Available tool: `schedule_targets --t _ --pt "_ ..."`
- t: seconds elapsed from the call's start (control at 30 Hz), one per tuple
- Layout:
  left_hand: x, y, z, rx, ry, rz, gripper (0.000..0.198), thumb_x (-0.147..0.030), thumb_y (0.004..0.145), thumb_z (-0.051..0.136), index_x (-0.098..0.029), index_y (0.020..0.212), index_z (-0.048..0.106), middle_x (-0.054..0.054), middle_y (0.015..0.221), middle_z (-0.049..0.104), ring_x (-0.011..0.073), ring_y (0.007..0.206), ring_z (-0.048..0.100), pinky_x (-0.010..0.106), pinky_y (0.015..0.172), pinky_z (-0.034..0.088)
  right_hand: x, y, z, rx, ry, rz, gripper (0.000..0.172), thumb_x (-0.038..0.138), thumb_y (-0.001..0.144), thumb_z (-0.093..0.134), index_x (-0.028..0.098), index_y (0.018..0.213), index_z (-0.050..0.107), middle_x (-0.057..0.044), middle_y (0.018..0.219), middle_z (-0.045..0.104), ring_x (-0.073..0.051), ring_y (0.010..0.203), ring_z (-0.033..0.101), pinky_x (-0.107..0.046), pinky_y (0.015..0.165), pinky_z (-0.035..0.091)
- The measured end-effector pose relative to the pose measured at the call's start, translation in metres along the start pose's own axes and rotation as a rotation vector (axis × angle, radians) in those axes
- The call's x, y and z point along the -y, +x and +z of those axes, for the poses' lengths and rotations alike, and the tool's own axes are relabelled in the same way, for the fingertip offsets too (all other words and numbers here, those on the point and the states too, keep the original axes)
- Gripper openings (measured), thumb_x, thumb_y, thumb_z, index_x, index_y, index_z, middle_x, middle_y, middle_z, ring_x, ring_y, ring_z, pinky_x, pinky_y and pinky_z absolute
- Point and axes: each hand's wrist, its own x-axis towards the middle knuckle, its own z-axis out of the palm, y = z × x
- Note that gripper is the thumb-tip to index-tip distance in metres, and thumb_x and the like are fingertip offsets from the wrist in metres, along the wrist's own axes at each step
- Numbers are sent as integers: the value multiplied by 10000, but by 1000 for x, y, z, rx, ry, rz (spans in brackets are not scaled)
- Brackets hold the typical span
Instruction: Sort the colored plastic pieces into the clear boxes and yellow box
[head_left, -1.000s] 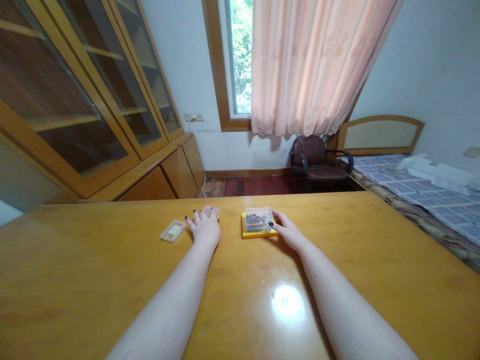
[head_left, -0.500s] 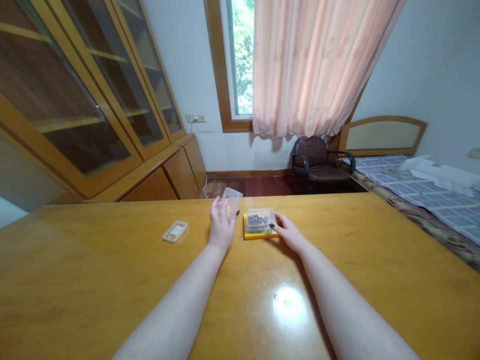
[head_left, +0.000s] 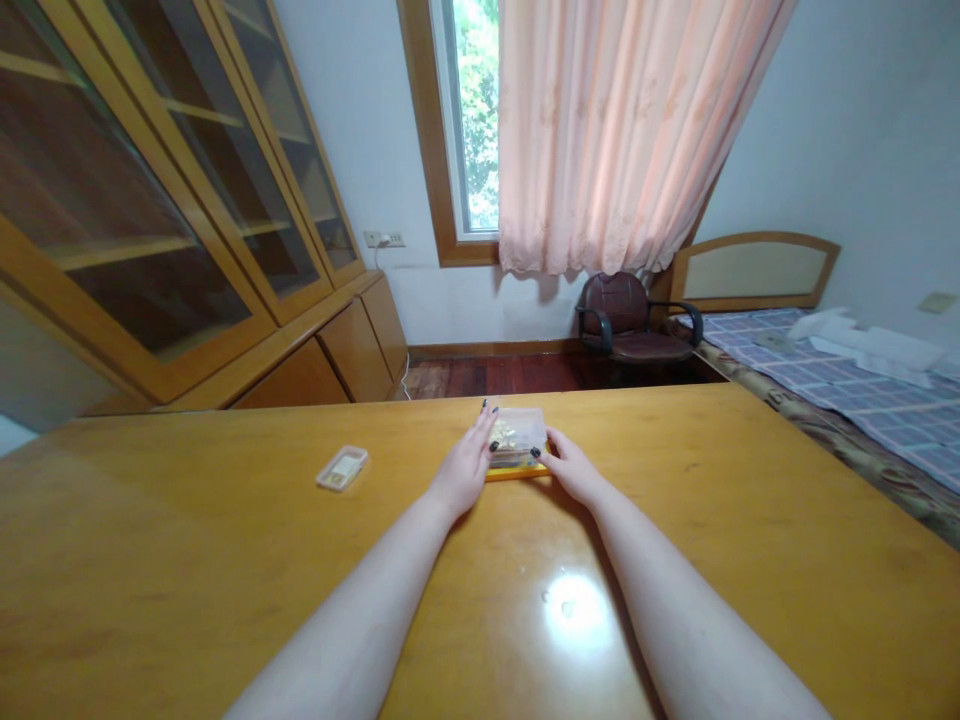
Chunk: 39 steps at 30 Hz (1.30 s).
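Note:
My left hand [head_left: 463,472] grips the left end of a small clear plastic box [head_left: 517,427] with pale yellowish bits in it. This box sits on top of a stack of clear boxes, with a flat yellow box [head_left: 519,474] at the bottom on the table. My right hand [head_left: 577,463] holds the right side of the stack, thumb at the front corner and the other fingers partly hidden behind. Off to the left, apart from both hands, lies another small clear plastic box [head_left: 343,469] with a whitish label or insert and something yellowish inside.
The wooden table [head_left: 187,560] has its far edge just beyond the stack. Past it stand a dark red office chair [head_left: 628,315] and a bed [head_left: 847,370] with a checked cover. A glass-fronted cabinet [head_left: 296,290] is on the left, a pink curtain [head_left: 600,130] behind.
My left hand has moved right, bringing its clear box from beside the stack onto the top. The dark bits in the box below are now covered. My right hand stays at the stack.

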Motion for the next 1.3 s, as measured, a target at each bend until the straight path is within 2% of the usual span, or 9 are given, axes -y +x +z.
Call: schedule_targets --t 0.17,0.3,0.4,0.53,0.67,0.87,1.0,1.13,1.3 --pt "-7 -1 7 7 76 25 501 -220 879 296 -207 1373 213 65 1436 240 173 1318 213 391 1083 222 8 -1 1 12 -4 -6 435 350 757 565 204 1161 498 -74 1194 550 -234 1107 489 -443 992 318" --pt "-3 3 -14 -58 296 -33 508 -319 860 363 -200 1346 279 79 1424 268 219 1305 241 440 1081 177 12 -2 0 13 -22 -10 419 332 755 567 215 1153 506 -65 1197 547 -231 1117 483 -438 996 316" --pt "26 2 -47 -97 485 -354 479 -387 850 359 -185 1283 390 124 1361 369 267 1246 337 459 1028 261 12 -2 0 21 -4 2 406 325 751 573 225 1140 511 -60 1194 551 -233 1120 484 -444 993 324" --pt "82 -14 -73 -141 676 -1089 626 -511 773 422 -112 1255 419 241 1359 309 455 1234 247 682 888 219 10 -1 0 23 3 10 435 342 739 589 219 1148 502 -66 1198 550 -240 1119 486 -458 991 325" --pt "98 -24 -61 -72 654 -1245 613 -459 768 444 -168 1300 359 228 1399 234 483 1234 202 695 750 307 10 -1 -1 20 3 3 436 347 734 596 222 1143 505 -69 1199 548 -242 1120 487 -460 998 317" --pt "58 -12 -39 40 650 -876 454 -244 837 313 -169 1276 399 208 1150 512 345 1038 479 523 771 419 10 -1 -1 14 10 7 433 339 730 601 226 1138 513 -68 1192 553 -242 1118 489 -448 992 321" --pt "33 -1 -60 -118 661 -728 432 -289 838 360 -174 1250 421 175 1165 511 336 1035 475 507 768 433 10 -1 0 5 7 17 433 325 728 603 222 1138 510 -67 1189 554 -236 1112 494 -440 992 322" --pt "-7 18 -78 -289 518 -362 579 -323 806 487 -183 1331 287 123 1252 474 274 1122 431 414 923 379 7 0 0 22 8 -1 431 320 728 602 221 1137 510 -72 1181 560 -245 1105 499 -451 983 332" --pt "-55 44 -48 -109 347 -14 508 -309 797 526 -263 1281 379 49 1288 466 234 1171 405 400 985 309 4 0 1 30 32 -28 464 308 727 607 228 1168 487 -71 1213 537 -238 1124 484 -441 994 322"
